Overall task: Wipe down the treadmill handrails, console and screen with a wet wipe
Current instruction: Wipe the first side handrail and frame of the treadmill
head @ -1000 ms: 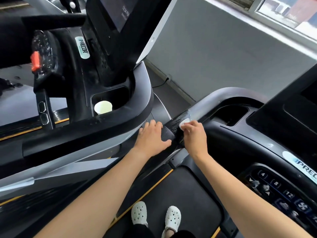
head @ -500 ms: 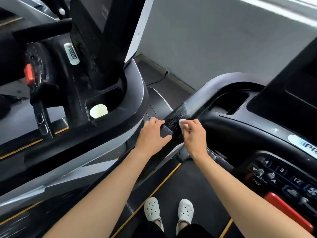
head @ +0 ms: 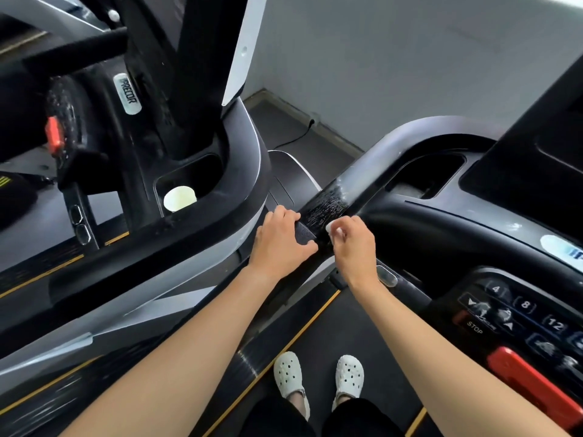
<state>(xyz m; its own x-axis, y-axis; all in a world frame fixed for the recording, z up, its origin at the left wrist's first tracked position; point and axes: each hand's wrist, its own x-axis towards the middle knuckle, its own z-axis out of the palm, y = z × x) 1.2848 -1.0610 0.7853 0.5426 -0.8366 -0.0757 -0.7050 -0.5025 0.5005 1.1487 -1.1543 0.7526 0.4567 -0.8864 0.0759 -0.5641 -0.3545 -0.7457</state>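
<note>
I stand on a black treadmill. Its left handrail (head: 328, 205) runs up from the centre toward the console and shows wet streaks. My right hand (head: 353, 244) pinches a small white wet wipe (head: 330, 228) against the rail. My left hand (head: 279, 239) grips the rail just below it, thumb over the top. The console keypad (head: 523, 313) with number keys and a red stop bar (head: 533, 380) lies at the lower right. The dark screen back (head: 542, 127) rises at the upper right.
A second treadmill (head: 176, 234) stands close on the left, with a white cup (head: 179, 198) in its holder and a red clip (head: 53, 134). A grey wall (head: 394, 58) and a power cable (head: 296, 135) lie ahead. My white clogs (head: 318, 375) stand on the belt.
My right hand slid the wipe a little down the rail toward my left hand, leaving a longer wet patch above. My head tilted down, showing more of the console keys.
</note>
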